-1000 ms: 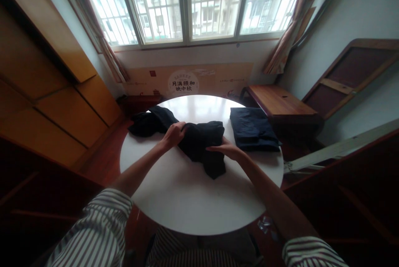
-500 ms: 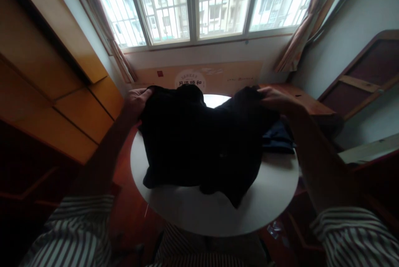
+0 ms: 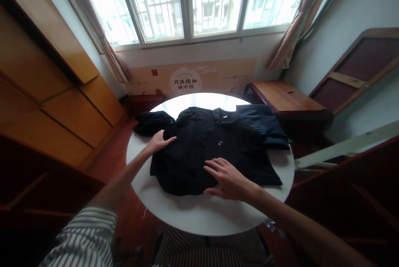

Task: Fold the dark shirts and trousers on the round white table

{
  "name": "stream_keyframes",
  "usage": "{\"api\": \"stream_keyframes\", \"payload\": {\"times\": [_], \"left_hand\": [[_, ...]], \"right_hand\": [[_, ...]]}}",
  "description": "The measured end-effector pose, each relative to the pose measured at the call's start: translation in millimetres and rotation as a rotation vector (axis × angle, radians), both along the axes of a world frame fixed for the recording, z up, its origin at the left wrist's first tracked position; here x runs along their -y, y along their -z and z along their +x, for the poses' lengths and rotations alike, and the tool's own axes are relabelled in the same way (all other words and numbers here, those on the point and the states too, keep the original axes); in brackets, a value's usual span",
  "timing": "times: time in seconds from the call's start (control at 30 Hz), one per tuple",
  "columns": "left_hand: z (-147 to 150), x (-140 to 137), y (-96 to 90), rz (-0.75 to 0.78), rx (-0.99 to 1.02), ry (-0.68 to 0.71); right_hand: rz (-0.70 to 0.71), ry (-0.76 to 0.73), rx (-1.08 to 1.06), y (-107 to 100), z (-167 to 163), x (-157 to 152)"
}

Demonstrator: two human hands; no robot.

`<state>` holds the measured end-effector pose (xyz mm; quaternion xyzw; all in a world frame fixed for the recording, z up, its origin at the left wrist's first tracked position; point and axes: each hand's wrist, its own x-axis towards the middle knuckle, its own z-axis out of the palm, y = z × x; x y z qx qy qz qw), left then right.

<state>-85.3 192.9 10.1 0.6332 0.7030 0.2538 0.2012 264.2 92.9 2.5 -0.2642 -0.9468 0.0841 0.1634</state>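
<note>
A black collared shirt point(image 3: 193, 150) lies spread on a round white table point(image 3: 199, 217), its collar toward the window and a small light mark on its front. My left hand point(image 3: 159, 141) is at the shirt's left side, fingers apart, with the thumb stretched over the cloth. Over the lower middle of the shirt is my right hand point(image 3: 229, 180), fingers spread and holding nothing; whether it presses on the cloth I cannot tell. A dark bundled cloth point(image 3: 152, 122) sits at the table's far left. Folded dark blue clothing point(image 3: 264, 123) lies at the right, partly under the shirt.
Behind the table, a barred window point(image 3: 212, 1) stands above a printed cardboard panel point(image 3: 218, 78). A wooden desk point(image 3: 289, 94) is at the back right, yellow cabinets point(image 3: 71, 109) at the left. A white bar point(image 3: 343, 148) crosses at the right.
The shirt, held up by both hands before, now lies on the table. Both hands have let go and come lower, the right one moving inward. The bundled cloth at the left has come into sight.
</note>
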Motion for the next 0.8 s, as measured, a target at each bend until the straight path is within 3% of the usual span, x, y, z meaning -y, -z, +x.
{"api": "stream_keyframes", "payload": {"times": [0.1, 0.2, 0.3, 0.37, 0.4, 0.43, 0.5, 0.57, 0.6, 0.7, 0.8], "left_hand": [[0, 7, -1.1, 0.007, -0.048, 0.034], [0, 23, -10.5, -0.154, 0.146, 0.212], [-4, 44, -27.8, -0.573, 0.25, 0.433], [-8, 52, -42.5, -0.883, 0.151, 0.455], [-8, 51, -50.1, -0.952, 0.084, 0.442], [-8, 48, -57.4, -0.913, 0.022, 0.418], [0, 32, -69.5, -0.593, -0.068, 0.351], [15, 9, -76.6, -0.246, -0.117, 0.289], [26, -4, -77.9, -0.144, -0.128, 0.272], [59, -37, -74.1, -0.027, -0.139, 0.275], [86, -58, -63.7, 0.063, -0.154, 0.29]], "right_hand": [[0.01, -0.007, 0.0, 5, 8, 14], [-0.036, 0.038, 0.043, -6, 22, 13], [-0.193, 0.003, 0.059, -25, 47, 7], [-0.356, -0.068, 0.063, -39, 67, -3], [-0.428, -0.082, 0.048, -45, 77, -11], [-0.47, -0.066, 0.008, -51, 87, -21], [-0.413, 0.09, -0.123, -58, 102, -48], [-0.198, 0.359, -0.196, -60, 110, -81], [-0.085, 0.486, -0.174, -59, 111, -97], [0.098, 0.756, 0.027, -51, 108, -139], [0.047, 0.907, 0.212, -42, 101, -162]]}}
